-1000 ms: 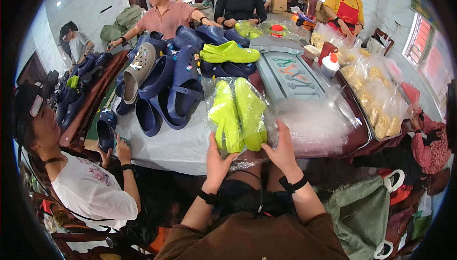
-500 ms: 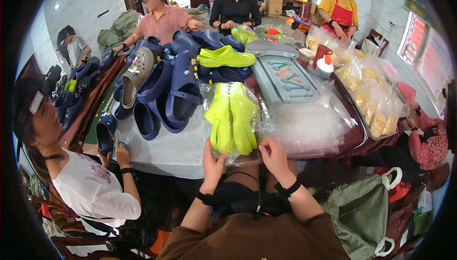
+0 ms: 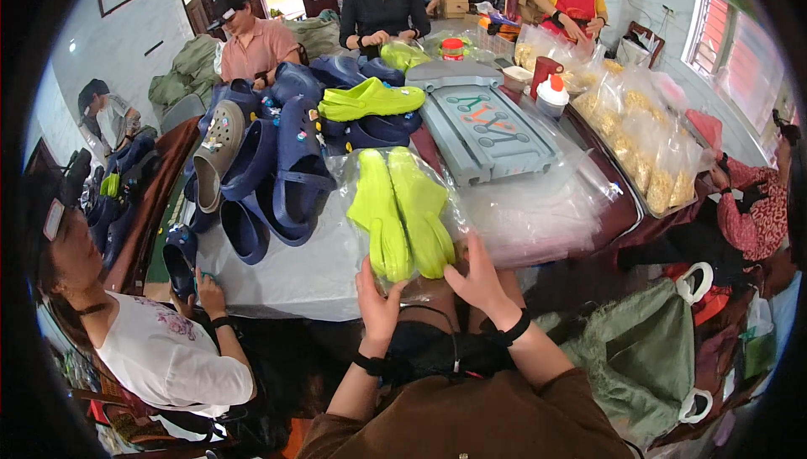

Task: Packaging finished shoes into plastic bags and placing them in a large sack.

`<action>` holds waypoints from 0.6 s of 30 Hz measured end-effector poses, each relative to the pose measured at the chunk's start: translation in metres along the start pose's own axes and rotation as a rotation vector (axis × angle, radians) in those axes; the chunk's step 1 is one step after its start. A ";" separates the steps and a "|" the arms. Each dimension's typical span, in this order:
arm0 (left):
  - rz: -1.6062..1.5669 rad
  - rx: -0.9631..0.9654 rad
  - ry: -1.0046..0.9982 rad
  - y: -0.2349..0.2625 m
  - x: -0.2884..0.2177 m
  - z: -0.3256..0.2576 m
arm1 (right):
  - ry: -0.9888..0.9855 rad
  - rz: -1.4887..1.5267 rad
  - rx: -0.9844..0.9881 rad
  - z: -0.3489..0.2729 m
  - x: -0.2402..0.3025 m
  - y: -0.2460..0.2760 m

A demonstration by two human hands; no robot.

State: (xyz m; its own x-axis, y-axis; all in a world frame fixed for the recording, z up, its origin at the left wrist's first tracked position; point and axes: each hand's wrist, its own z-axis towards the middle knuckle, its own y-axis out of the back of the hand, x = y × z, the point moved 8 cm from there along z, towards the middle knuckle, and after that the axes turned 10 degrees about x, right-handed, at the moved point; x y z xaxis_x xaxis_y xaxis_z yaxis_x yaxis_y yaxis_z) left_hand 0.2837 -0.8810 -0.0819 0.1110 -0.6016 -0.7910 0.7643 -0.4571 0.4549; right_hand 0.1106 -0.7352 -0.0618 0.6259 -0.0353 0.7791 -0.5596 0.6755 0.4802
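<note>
A pair of lime-green clogs (image 3: 405, 211) lies side by side in a clear plastic bag (image 3: 458, 215) at the table's front edge, directly before me. My left hand (image 3: 378, 303) grips the bag's near left corner, thumb beside the heel of one clog. On the other side my right hand (image 3: 482, 281) holds the near right edge, thumb against the bag and fingers along its side. To the left is a heap of navy clogs (image 3: 300, 148) with a grey one (image 3: 220, 152) among them. Another lime clog (image 3: 371, 100) rests on top of the heap.
Flat clear bags (image 3: 538, 228) lie to the right, below a grey folded plastic stool (image 3: 487, 127). Beyond stand a white bottle (image 3: 551, 96) and a tray of bagged yellow pieces (image 3: 643, 144). A co-worker (image 3: 168, 341) at left handles a navy clog; others work around the table.
The bagged clogs have spread apart toward their far ends. My right hand has shifted slightly up along the bag. My view has turned a little; the co-worker in pink has drawn an outstretched arm in.
</note>
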 end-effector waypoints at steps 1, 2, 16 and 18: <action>-0.001 0.010 0.003 -0.003 -0.001 -0.001 | -0.010 0.000 -0.003 0.006 0.010 0.003; 0.032 -0.001 -0.006 -0.004 -0.004 -0.001 | -0.010 0.047 0.029 0.017 0.020 0.003; -0.273 0.478 0.072 -0.042 -0.001 -0.025 | -0.148 -0.486 0.208 0.026 0.026 -0.038; -0.359 0.427 0.002 -0.031 0.010 -0.032 | -0.103 -0.525 0.178 0.023 0.029 -0.043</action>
State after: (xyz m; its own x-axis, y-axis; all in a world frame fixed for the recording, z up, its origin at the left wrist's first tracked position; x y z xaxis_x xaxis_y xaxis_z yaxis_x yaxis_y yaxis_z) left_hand 0.2812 -0.8521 -0.1173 -0.1075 -0.3585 -0.9273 0.4289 -0.8582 0.2821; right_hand 0.1400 -0.7823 -0.0505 0.7938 -0.4106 0.4486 -0.2765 0.4133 0.8676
